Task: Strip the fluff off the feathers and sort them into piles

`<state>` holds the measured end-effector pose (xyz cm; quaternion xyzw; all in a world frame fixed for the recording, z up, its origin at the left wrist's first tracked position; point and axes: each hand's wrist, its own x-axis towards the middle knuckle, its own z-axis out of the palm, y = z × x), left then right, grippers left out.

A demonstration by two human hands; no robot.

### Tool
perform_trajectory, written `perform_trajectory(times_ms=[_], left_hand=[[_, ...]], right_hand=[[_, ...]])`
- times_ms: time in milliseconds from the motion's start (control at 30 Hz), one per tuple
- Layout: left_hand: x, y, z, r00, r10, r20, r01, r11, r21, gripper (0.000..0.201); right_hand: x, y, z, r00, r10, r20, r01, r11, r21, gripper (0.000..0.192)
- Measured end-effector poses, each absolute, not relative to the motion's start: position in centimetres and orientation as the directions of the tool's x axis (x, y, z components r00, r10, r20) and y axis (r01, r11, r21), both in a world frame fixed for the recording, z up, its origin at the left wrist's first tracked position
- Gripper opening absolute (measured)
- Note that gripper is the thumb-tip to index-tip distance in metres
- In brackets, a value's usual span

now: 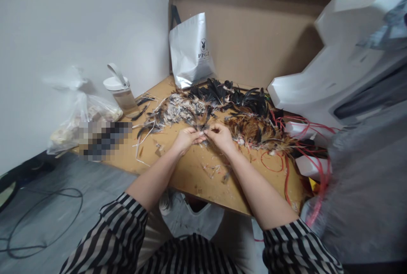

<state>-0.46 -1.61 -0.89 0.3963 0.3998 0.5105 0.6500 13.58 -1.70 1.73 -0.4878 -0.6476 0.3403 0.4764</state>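
Near edge of the desk (pixel 190 180) bare; feather pile (pixel 222 108) and red cords (pixel 299 155) crowd the far and right edges.

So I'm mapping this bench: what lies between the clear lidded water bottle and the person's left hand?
In the head view, between the clear water bottle and the left hand lie scattered grey-and-black feathers and pale stripped quills on the wooden tabletop.

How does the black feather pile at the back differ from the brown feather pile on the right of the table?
The black feather pile is dark and glossy; the brown feather pile is rusty orange-brown with dark tips. The black feather pile lies farther back, near the silver bag; the brown feather pile lies closer, beside the right hand, with red cord running along it. Both lie loose on the wooden table.
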Motion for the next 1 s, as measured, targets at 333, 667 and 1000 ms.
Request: perform_trajectory(times_ms=[333,667,1000], left_hand=[[-0.62,-1.77,-0.52,0.186,0.974,-0.131,-0.431,0.201,0.88,0.016],[-0.59,-1.74,-0.76,0.231,0.964,-0.135,-0.394,0.219,0.892,0.016],[-0.58,-1.79,-0.73,0.243,0.962,-0.121,-0.369,0.207,0.906,0.018]], right_hand=[[14.56,-1.48,1.9,-0.194,0.945,0.264,0.361,0.319,-0.876,0.025],[14.1,-2.06,2.09,-0.16,0.862,0.481,0.579,0.476,-0.662,0.015],[14.39,-1.29,1.38,-0.16,0.937,0.309,0.301,0.345,-0.889,0.018]])
